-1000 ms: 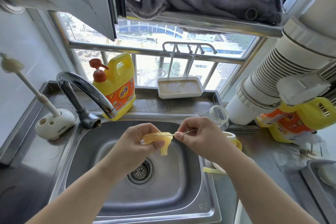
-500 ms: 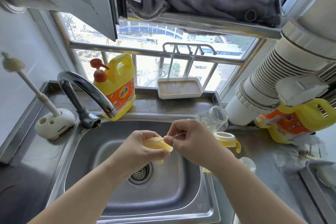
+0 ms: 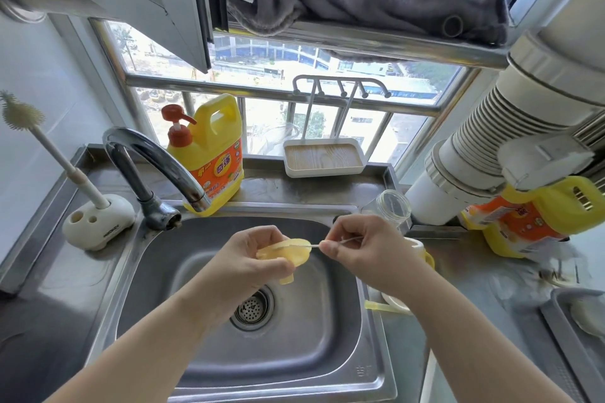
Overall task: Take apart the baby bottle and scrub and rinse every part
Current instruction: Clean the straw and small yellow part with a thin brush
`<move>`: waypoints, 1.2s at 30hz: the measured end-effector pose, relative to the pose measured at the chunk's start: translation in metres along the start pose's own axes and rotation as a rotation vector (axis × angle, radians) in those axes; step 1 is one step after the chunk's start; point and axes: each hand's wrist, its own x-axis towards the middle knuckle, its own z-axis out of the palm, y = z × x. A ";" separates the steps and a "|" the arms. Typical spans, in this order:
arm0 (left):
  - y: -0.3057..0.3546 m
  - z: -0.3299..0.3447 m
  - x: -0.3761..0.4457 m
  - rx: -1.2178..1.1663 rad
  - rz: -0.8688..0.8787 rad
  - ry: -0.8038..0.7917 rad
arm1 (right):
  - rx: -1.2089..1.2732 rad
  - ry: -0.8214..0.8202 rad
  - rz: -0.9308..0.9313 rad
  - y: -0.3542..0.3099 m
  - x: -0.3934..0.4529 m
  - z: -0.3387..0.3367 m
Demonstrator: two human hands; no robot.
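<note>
**A:** Baby bottle first, in the head view: where do its parts lie, taking the stainless steel sink (image 3: 343, 366) as the mark?

**B:** It is already apart. The soft translucent yellow silicone nipple (image 3: 288, 253) is held over the sink basin, above the drain. The left hand (image 3: 252, 258) has its fingers curled round it. The right hand (image 3: 363, 249) pinches a thin clear wire-like brush (image 3: 340, 241) between thumb and fingertips, its tip at or in the nipple; I cannot tell how deep it goes.

**A:** And the other pieces?

**B:** The clear glass bottle body (image 3: 393, 208) lies tipped at the sink's back right corner on the steel tabletop (image 3: 484, 275). The white and yellow screw collar with handles (image 3: 424, 252) sits just right of the sink, mostly hidden behind the right wrist.

**A:** How far along, then?

**B:** Dismantling looks done. Scrubbing is under way on the nipple only, I judge. The curved chrome tap (image 3: 157, 160) shows no water running, so rinsing appears to remain, and so, probably, do the body and collar. The white long-handled bottle brush (image 3: 65, 167) stands in its holder left of the sink.
</note>
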 end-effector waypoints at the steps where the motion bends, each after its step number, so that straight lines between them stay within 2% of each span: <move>1: 0.000 0.003 0.001 0.021 -0.006 0.011 | 0.002 -0.004 -0.019 -0.003 0.000 0.004; 6: -0.002 0.002 0.003 0.071 -0.030 0.073 | -0.022 -0.004 -0.027 -0.004 0.002 0.004; 12: -0.002 0.001 0.004 -0.038 -0.010 -0.013 | -0.005 -0.005 -0.050 -0.007 0.002 0.011; 16: -0.002 -0.004 0.003 -0.029 -0.004 -0.003 | -0.029 -0.002 0.004 0.003 0.000 0.001; 22: -0.003 0.003 0.006 0.046 0.040 0.049 | -0.043 -0.009 -0.032 -0.005 0.000 0.009; 26: 0.000 -0.002 0.002 -0.050 0.022 0.005 | 0.015 -0.012 0.010 0.003 -0.001 0.000; 30: -0.003 0.005 0.000 -0.069 -0.048 -0.009 | 0.035 -0.025 -0.030 -0.007 -0.002 0.010; 36: -0.002 0.004 0.004 0.087 0.010 -0.047 | -0.034 -0.031 -0.060 -0.012 -0.002 0.011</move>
